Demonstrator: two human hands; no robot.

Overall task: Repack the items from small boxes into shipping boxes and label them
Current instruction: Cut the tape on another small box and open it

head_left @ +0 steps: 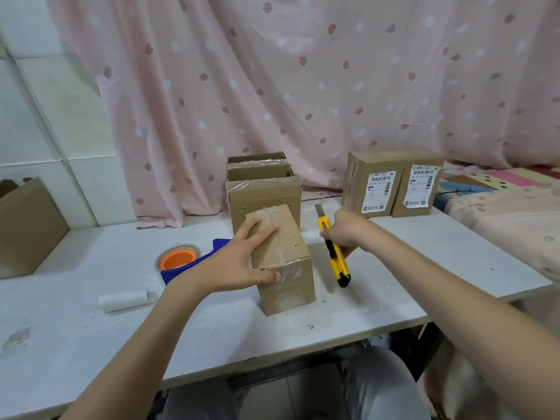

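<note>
A small taped cardboard box [288, 262] stands on the white table [91, 344] in the middle. My left hand [236, 259] holds it from the left, fingers over its top and thumb on its near corner. My right hand [345, 231] grips a yellow and black utility knife [336, 256] just right of the box, its blade out and pointing away from me. Behind the small box stands an open cardboard shipping box [263, 189] with clear tape on its flaps. Two sealed boxes with white shipping labels [391, 183] stand at the back right.
A blue tape dispenser with an orange-cored roll [181, 260] lies left of the small box. A white paper roll [124, 301] lies nearer on the left. A cardboard piece [27, 225] leans at the far left. A pink curtain hangs behind; a patterned bed [500, 204] adjoins on the right.
</note>
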